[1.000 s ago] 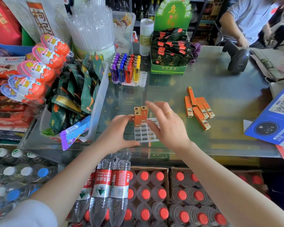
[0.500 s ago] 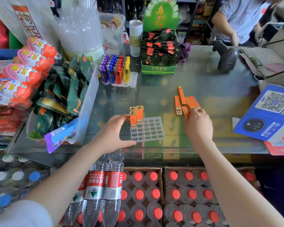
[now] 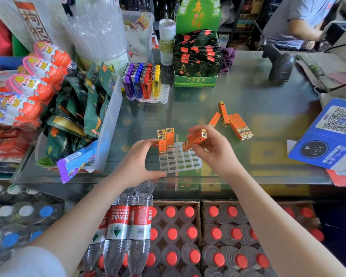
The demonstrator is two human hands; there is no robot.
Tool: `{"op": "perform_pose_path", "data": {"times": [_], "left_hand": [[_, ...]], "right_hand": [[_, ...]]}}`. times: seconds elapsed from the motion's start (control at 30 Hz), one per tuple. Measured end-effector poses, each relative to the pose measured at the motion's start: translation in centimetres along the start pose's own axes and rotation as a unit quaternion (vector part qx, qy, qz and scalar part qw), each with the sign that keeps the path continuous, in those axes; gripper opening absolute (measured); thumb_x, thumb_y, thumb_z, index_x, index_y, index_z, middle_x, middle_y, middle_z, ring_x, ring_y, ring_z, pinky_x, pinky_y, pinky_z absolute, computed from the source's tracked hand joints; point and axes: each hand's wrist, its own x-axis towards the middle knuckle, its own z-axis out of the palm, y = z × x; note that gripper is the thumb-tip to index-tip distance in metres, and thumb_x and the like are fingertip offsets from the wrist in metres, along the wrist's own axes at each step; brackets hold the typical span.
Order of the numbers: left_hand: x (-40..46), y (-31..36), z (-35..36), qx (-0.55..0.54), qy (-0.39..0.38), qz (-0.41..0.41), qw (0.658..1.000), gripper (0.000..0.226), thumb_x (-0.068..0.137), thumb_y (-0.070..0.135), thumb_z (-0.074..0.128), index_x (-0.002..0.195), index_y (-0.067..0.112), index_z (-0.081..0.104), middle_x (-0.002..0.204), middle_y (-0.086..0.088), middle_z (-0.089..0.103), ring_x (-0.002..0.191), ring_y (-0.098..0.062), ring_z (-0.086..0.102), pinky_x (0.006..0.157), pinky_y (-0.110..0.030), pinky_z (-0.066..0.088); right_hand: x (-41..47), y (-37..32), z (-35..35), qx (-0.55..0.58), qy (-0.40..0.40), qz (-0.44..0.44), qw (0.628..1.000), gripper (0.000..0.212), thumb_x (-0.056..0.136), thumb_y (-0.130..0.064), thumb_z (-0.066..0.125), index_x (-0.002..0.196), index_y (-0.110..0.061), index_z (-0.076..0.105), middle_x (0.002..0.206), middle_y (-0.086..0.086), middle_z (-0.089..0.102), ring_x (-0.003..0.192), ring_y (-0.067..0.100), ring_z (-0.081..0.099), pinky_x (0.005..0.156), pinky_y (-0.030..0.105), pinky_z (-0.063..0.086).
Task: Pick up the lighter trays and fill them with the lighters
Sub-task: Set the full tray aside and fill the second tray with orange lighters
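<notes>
Your left hand (image 3: 137,162) steadies the clear lighter tray (image 3: 180,159) on the desk (image 3: 248,100), thumb and fingers curled against its left edge beside three standing lighters (image 3: 165,139). Your right hand (image 3: 212,150) has its grip pinched on an orange lighter (image 3: 195,139), tilted above the tray. It's probably light, stiff and slick, so hold mid-body; four spare lighters (image 3: 233,122) lie farther right.

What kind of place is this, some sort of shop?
Most likely a small convenience shop's checkout counter. A barcode scanner and a blue QR payment stand sit on the glass counter, with a tray of coloured lighters on display and crates of bottled water below.
</notes>
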Motion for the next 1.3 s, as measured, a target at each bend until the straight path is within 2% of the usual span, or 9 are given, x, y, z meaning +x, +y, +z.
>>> {"op": "perform_pose_path", "data": {"times": [0.1, 0.23, 0.47, 0.57, 0.7, 0.9, 1.07, 1.2, 1.3], "left_hand": [[0.1, -0.2, 0.0, 0.002, 0.005, 0.009, 1.000, 0.082, 0.062, 0.035, 0.080, 0.130, 0.022, 0.037, 0.135, 0.003, 0.040, 0.120, -0.004, 0.033, 0.100, -0.025, 0.027], [0.4, -0.4, -0.1, 0.007, 0.003, 0.016, 1.000, 0.081, 0.060, 0.038, 0.081, 0.128, 0.024, 0.039, 0.131, 0.004, 0.042, 0.114, 0.000, 0.032, 0.098, -0.025, 0.029], [0.3, -0.4, -0.2, 0.005, 0.001, 0.024, 1.000, 0.081, 0.060, 0.039, 0.080, 0.128, 0.025, 0.039, 0.130, 0.007, 0.042, 0.113, 0.003, 0.029, 0.097, -0.021, 0.026], [0.2, -0.5, -0.1, 0.010, 0.001, 0.015, 1.000, 0.082, 0.061, 0.040, 0.080, 0.129, 0.025, 0.037, 0.133, 0.005, 0.042, 0.116, 0.000, 0.031, 0.097, -0.021, 0.025], [0.1, -0.4, -0.1, 0.008, 0.000, 0.013, 1.000, 0.082, 0.061, 0.039, 0.079, 0.130, 0.024, 0.036, 0.134, 0.004, 0.042, 0.121, -0.006, 0.033, 0.097, -0.021, 0.024], [0.1, -0.2, -0.2, 0.018, -0.003, 0.020, 1.000, 0.080, 0.064, 0.039, 0.078, 0.130, 0.028, 0.036, 0.134, 0.007, 0.042, 0.118, -0.002, 0.031, 0.094, -0.017, 0.023], [0.1, 0.0, -0.2, 0.020, -0.004, 0.017, 1.000, 0.079, 0.064, 0.039, 0.078, 0.130, 0.028, 0.036, 0.134, 0.008, 0.042, 0.120, -0.004, 0.032, 0.094, -0.020, 0.024], [0.1, -0.1, -0.2, 0.020, 0.001, 0.018, 1.000, 0.078, 0.064, 0.038, 0.078, 0.130, 0.028, 0.037, 0.134, 0.008, 0.042, 0.122, -0.005, 0.032, 0.094, -0.020, 0.023], [0.1, -0.3, -0.2, 0.015, 0.003, 0.021, 1.000, 0.079, 0.063, 0.037, 0.079, 0.129, 0.027, 0.038, 0.132, 0.008, 0.043, 0.119, -0.002, 0.031, 0.095, -0.019, 0.024]], "right_hand": [[0.3, -0.2, 0.8, 0.051, -0.030, 0.058, 0.997, 0.019, 0.084, 0.008, 0.054, 0.098, -0.005, 0.056, 0.081, -0.001, 0.068, 0.075, 0.006, 0.068, 0.074, 0.019, 0.052], [0.9, 0.1, 2.0, 0.008, 0.008, 0.087, 0.996, 0.011, 0.084, -0.003, 0.058, 0.094, -0.009, 0.056, 0.074, -0.006, 0.068, 0.070, 0.013, 0.069, 0.072, 0.026, 0.057], [1.8, -0.4, 3.0, -0.200, 0.029, -0.023, 0.979, 0.018, 0.078, -0.015, 0.071, 0.074, -0.006, 0.056, 0.073, 0.010, 0.069, 0.062, 0.021, 0.064, 0.057, 0.027, 0.048], [2.0, -0.6, 2.9, -0.267, 0.017, -0.072, 0.961, 0.020, 0.076, -0.017, 0.072, 0.076, -0.001, 0.059, 0.070, 0.011, 0.067, 0.056, 0.022, 0.055, 0.050, 0.018, 0.038], [1.5, -0.6, 2.9, -0.302, 0.002, -0.090, 0.949, 0.022, 0.081, -0.017, 0.068, 0.087, 0.000, 0.055, 0.073, 0.015, 0.068, 0.059, 0.033, 0.062, 0.052, 0.034, 0.050], [1.1, -1.4, 3.6, -0.366, -0.059, -0.075, 0.926, 0.027, 0.092, -0.021, 0.052, 0.102, 0.003, 0.048, 0.082, 0.022, 0.064, 0.067, 0.042, 0.059, 0.055, 0.039, 0.044], [1.7, -1.9, 3.6, -0.423, -0.068, -0.044, 0.903, 0.026, 0.092, -0.029, 0.052, 0.095, -0.004, 0.044, 0.085, 0.014, 0.066, 0.068, 0.037, 0.059, 0.054, 0.031, 0.039], [2.1, -1.9, 3.9, -0.475, -0.083, -0.019, 0.876, 0.030, 0.091, -0.016, 0.054, 0.085, -0.012, 0.026, 0.082, 0.011, 0.064, 0.057, 0.028, 0.044, 0.041, 0.026, 0.025], [2.0, -1.3, 4.1, -0.510, -0.081, -0.020, 0.856, 0.029, 0.091, -0.011, 0.052, 0.084, -0.012, 0.024, 0.080, 0.009, 0.063, 0.057, 0.030, 0.048, 0.038, 0.024, 0.019]]}}
